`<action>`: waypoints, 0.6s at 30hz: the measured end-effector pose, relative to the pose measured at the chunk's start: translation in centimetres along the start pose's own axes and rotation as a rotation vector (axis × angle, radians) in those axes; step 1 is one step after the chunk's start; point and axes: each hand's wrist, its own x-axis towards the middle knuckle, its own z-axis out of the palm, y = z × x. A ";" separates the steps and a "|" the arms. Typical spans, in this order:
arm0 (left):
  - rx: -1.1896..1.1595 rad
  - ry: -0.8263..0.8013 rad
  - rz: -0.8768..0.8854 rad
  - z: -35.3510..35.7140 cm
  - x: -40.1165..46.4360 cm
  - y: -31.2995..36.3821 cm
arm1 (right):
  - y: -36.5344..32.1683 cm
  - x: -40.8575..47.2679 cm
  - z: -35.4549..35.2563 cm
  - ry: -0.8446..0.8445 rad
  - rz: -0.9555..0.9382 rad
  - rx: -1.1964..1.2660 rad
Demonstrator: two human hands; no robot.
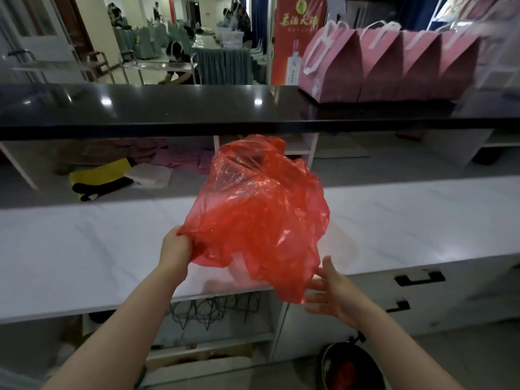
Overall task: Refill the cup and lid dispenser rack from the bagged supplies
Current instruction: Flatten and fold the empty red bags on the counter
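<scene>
Thin, translucent red plastic bag (259,212): crumpled, glossy, billowed into a loose dome, held in the air above the white marble-patterned counter (84,249). Contents cannot be told. Left hand (176,250) is clenched on the bag's lower left edge, film bunched in the fist. Right hand (334,294) is spread, fingers apart, palm turned toward the bag's hanging right hem (just beside it; contact uncertain). Beyond the hands, a polished black shelf top (168,108) carries four pink paper gift bags with white handles (391,60) to the right. Below the right hand, a round dark bin (351,367).
</scene>
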 end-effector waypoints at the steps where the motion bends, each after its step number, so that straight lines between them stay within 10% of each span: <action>1: -0.012 0.005 0.000 0.0 -0.2 0.0 | 0.6 -0.3 0.4 -0.011 0.043 0.024; 7: -0.065 0.034 -0.042 -0.3 -1.8 -0.5 | 2.6 -1.4 2.9 0.041 0.066 0.461; 18: -0.148 -0.042 -0.099 -1.3 -3.0 -0.7 | -1.4 -2.6 2.5 0.210 0.049 0.263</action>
